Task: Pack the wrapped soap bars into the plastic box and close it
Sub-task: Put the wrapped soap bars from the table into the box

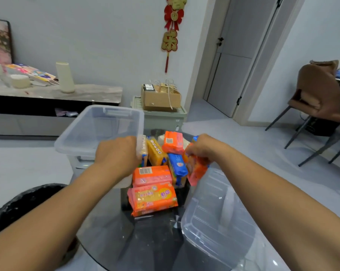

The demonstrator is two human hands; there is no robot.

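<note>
Our right hand (202,148) pinches an orange soap pack (196,170), left hand (119,153) curls around a yellow bar (143,153) beside the empty plastic box (83,137). Best we lay them flat, rows tight, so the lid (218,218) shuts.

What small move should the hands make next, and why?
Probably the right hand should carry the orange wrapped soap bar it grips leftward into the clear plastic box. The box looks empty, and the other wrapped bars lie on the dark glass table. The left hand grips another.
</note>
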